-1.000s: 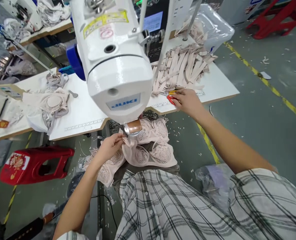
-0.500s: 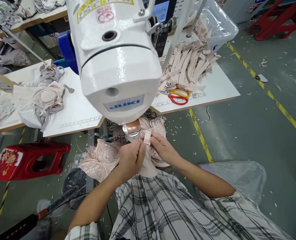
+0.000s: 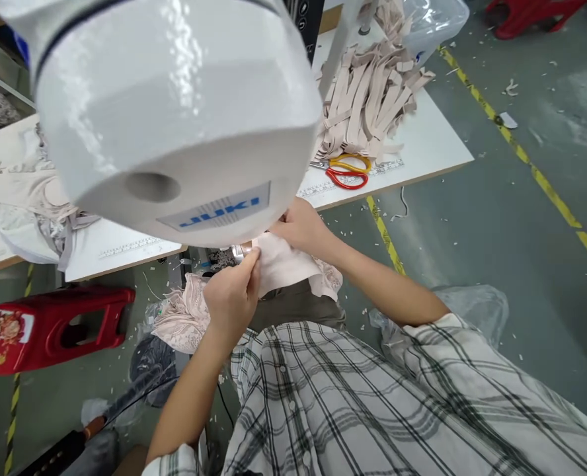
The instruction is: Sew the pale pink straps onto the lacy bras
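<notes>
Pale pink garment (image 3: 288, 266) just off the worktop's (image 3: 439, 145) near edge, long axis running left to right, right end drooping. Left hand (image 3: 233, 291) pinches its left end; right hand (image 3: 304, 228) touches its top, grip impossible to tell, fingertips hidden by the white machine head (image 3: 184, 132) lettered "JUKI", cut off above.

White table (image 3: 439, 149), scissors (image 3: 344, 172), fabric strips (image 3: 365, 99)

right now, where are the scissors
In the head view, the scissors lie right of the sewing machine, on the white table beside the fabric strips.
</notes>
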Demonstrator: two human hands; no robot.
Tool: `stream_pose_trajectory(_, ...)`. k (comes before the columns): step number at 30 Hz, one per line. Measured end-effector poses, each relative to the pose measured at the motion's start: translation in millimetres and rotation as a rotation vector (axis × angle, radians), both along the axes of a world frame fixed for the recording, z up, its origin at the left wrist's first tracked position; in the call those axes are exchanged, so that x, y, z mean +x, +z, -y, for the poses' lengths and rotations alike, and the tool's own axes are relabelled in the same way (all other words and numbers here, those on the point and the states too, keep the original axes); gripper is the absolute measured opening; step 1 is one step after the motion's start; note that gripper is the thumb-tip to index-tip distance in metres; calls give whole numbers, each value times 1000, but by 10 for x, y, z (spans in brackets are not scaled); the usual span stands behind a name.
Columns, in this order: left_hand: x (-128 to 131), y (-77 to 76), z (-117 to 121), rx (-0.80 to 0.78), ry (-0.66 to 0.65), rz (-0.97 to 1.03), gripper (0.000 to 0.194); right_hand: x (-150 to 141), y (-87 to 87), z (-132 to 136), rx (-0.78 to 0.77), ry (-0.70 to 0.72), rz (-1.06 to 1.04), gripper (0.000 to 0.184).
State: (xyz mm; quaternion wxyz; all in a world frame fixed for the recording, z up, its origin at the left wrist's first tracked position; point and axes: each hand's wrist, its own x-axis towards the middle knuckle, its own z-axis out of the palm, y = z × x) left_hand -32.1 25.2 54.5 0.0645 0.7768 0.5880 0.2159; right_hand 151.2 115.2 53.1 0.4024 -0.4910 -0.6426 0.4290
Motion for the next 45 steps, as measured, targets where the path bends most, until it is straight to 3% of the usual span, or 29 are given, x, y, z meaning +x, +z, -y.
stream_pose_trajectory(6, -22, 89, -93, 49, 17, -43, 35, -52, 33, -179, 87, 36, 76, 6)
stream_pose_trajectory(16, -32, 81, -114, 35, 24, -23, 33, -59, 117, -186, 70, 37, 111, 7)
stream_pose_trajectory(27, -35, 92, -117, 56, 13, -49, 32, -55, 83, -206, 84, 43, 124, 7)
stream_pose_trajectory(36, -57, 73, -111, 80, 0, -19, 29, -63, -78, -193, 138, 19, 122, 10)
stream_pose_trajectory(45, -98, 74, -89, 112, -9, -49, 31, -102, -48, -153, 80, 7, 147, 9)
